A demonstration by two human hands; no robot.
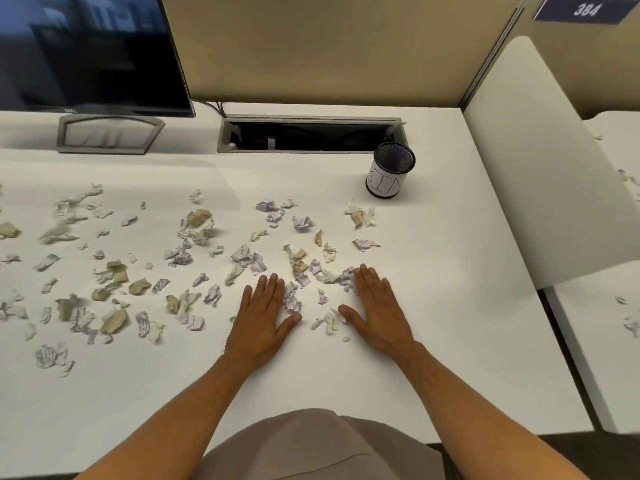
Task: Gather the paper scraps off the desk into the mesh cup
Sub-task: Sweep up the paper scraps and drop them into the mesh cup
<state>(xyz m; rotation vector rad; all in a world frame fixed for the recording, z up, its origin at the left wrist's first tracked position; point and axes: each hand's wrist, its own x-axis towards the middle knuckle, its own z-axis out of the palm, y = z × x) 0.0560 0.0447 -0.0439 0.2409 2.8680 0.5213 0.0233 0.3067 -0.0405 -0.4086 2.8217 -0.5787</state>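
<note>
Several crumpled white, lilac and tan paper scraps point(300, 265) lie scattered over the white desk point(433, 323), thickest from the left edge to the middle. The black mesh cup point(390, 170), wrapped in a white paper label, stands upright at the back right. My left hand point(260, 317) rests flat on the desk with fingers straight. My right hand point(375, 306) lies flat too, its fingertips touching a small cluster of scraps point(334, 276). A few scraps point(292, 299) sit between my two hands. Neither hand holds anything.
A dark monitor point(90, 53) on a grey stand point(109, 133) is at the back left. An open cable tray point(311, 135) is sunk into the desk behind the cup. A white divider panel point(540, 161) borders the right side, with a neighbouring desk point(616, 237) beyond.
</note>
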